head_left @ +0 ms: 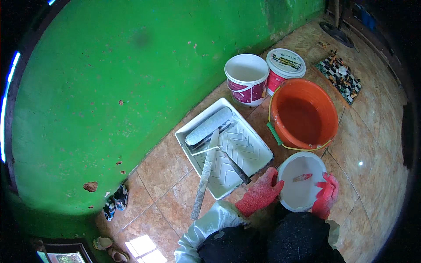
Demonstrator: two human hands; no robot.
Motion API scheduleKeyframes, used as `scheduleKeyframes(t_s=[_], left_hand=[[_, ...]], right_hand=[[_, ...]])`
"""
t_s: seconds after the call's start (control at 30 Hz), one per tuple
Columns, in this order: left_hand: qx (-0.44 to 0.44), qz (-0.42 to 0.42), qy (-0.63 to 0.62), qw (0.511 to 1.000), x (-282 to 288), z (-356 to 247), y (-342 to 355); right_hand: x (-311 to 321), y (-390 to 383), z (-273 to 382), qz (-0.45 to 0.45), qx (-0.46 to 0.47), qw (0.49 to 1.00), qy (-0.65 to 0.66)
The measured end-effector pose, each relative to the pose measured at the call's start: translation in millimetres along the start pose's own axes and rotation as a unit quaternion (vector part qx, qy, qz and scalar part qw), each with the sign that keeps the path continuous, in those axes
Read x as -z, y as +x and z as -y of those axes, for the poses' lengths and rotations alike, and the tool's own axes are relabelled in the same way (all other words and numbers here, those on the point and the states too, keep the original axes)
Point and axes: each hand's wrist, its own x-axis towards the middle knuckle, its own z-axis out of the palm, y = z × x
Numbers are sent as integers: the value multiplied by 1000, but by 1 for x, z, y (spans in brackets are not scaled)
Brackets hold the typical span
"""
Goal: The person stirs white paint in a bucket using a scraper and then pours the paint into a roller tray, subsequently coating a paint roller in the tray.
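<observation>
Both of my hands wear pinkish-red gloves and hold a small white plastic tub (287, 195) between them, just in front of my knees. My left hand (263, 193) grips its left rim, and my right hand (325, 197) has its fingers over the right rim. Inside the tub lies a small red-and-pale object (302, 177), whose kind I cannot make out. Left of the tub is a white paint tray (258, 140) with a ridged slope. A paint roller (209, 126) with a black handle rests in it, and a long paint-spattered stick (204, 184) lies across it.
Beyond the tub stands an orange bucket (280, 94) holding brownish liquid. An open white-and-magenta pail (247, 90) and a lidded pail (286, 63) stand near the green wall (144, 74). A chessboard with pieces (340, 76) lies far right; shoes (119, 198) sit by the wall.
</observation>
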Motion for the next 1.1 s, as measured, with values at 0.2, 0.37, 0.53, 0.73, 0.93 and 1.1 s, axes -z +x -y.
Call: scheduleKeyframes(t_s=[0.2,0.37,0.53,0.73,0.93,1.1], left_hand=[[8,16,-1,1000,3,-14,-2],[39,34,-34,998,5,-16,-4],[-11,7,-7,1000,2,-12,-3],[-50,-15,17,998,-2,-3,-1],[-3,4,-7,1000,0,-6,0],[-33,-6,8,999,-4,-4,0]], right_hand=[[7,2,-10,14,39,997,69],[6,3,-17,-4,49,996,70],[14,6,-26,24,74,995,67],[12,6,-25,22,82,995,52],[10,6,-23,12,70,996,56],[12,6,-20,15,61,997,52]])
